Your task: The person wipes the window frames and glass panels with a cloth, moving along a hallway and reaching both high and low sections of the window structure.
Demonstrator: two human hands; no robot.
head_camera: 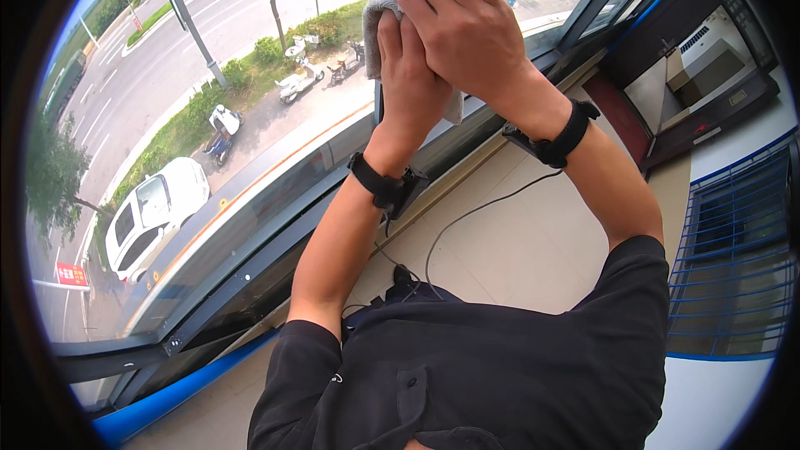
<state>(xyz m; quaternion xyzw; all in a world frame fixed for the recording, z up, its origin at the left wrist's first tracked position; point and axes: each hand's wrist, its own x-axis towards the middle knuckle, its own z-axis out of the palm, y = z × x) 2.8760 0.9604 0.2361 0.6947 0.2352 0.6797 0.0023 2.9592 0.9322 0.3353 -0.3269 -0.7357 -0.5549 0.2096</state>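
Observation:
A grey cloth (373, 34) is wrapped about an upright dark window frame bar at the top centre. My left hand (409, 69) grips the cloth from below, its fingers pointing up. Higher and to the right, my right hand (469, 28) lies over the cloth and partly over the left hand, its fingers bent round the fabric. A loose end of the cloth hangs below the hands. Both wrists wear black straps with small dark devices, and a cable runs down from the right one. The hands hide much of the bar and cloth.
Large window panes in a dark metal frame (250, 287) run along the left. A blue rail (187, 394) is at the lower left. Cables (465, 212) hang over the tiled floor. A blue window grille (731, 250) and a dark door (659, 31) stand right.

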